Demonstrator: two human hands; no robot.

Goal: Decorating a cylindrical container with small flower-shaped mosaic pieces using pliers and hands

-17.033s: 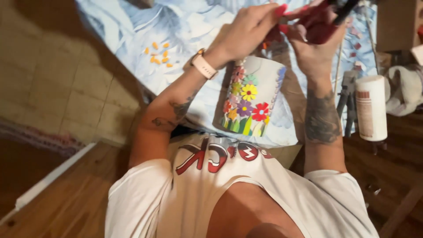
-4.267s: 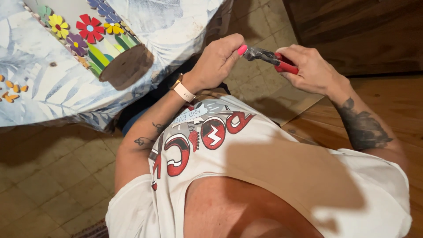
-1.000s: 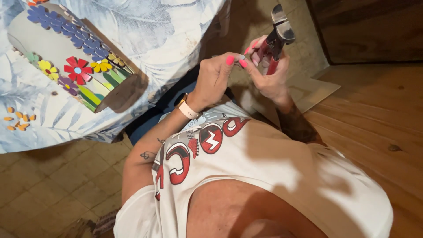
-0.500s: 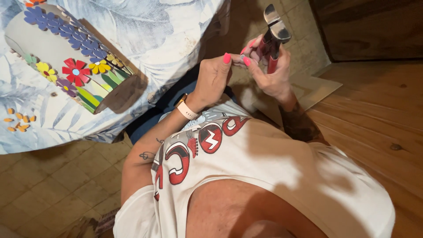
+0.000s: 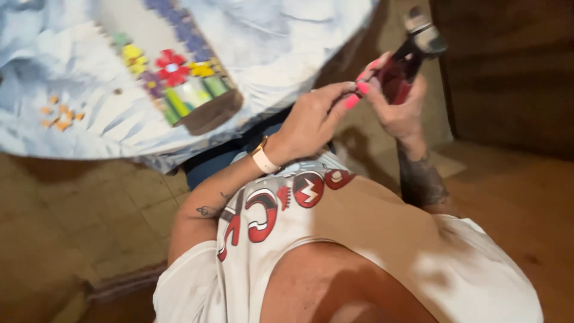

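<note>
Above the lap, off the edge of the tabletop [image 5: 281, 54], both hands meet in front of the torso. The right hand [image 5: 397, 110] is wrapped around the red handles of a pair of nippers [image 5: 412, 57]; its grip is clamped on those handles, and the grey metal head points up and away, toward the upper right. The handles look smooth and coated, the head dull and blocky. The left hand [image 5: 314, 116] has its fingertips pinched together just beside the right-hand fingers, next to the handles; whether a small piece sits between them cannot be told, since the frame is blurred by motion. A pale strap circles the left wrist.

On the tabletop, covered by a pale blue cloth with a leaf pattern, lies a cylindrical vessel [image 5: 173, 72] on its side, its dark round end facing the person. Its light wall carries mosaic pieces: a red flower, yellow flowers, green upright strips and a row of blue-violet flowers. Left of it, well apart, a small scatter of orange chips [image 5: 60, 113] rests on the cloth. Below, beige floor tiles [image 5: 89, 215] adjoin brown wooden boards [image 5: 520, 203].
</note>
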